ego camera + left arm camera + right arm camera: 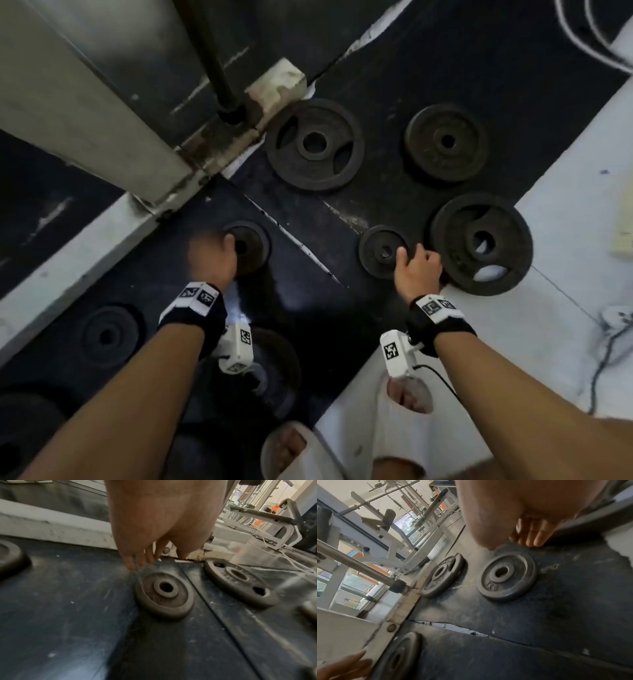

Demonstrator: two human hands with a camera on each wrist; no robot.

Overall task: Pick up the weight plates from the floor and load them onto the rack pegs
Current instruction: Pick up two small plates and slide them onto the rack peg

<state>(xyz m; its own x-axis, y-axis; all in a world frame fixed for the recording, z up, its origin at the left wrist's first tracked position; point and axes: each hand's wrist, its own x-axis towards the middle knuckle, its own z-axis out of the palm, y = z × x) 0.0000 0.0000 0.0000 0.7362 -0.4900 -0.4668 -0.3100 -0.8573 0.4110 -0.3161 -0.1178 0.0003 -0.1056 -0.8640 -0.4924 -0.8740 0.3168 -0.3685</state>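
Several dark iron weight plates lie flat on the black rubber floor. My left hand [214,255], blurred, hovers over a small plate [251,245]. In the left wrist view its fingers [135,562] point down, straight and apart, just above that small plate's [164,595] far rim. My right hand [416,263] hangs over another small plate [380,251] marked 1 KG [506,576]; its fingers [537,536] are loosely bent and hold nothing. The white rack frame [102,120] rises at the upper left.
Bigger plates lie farther out: a holed plate [315,144], a solid plate [447,142] and a second holed plate [481,243] beside my right hand. More plates [108,335] sit near left. White cables [582,37] trail at the far right. My feet in white slippers [407,401] stand below.
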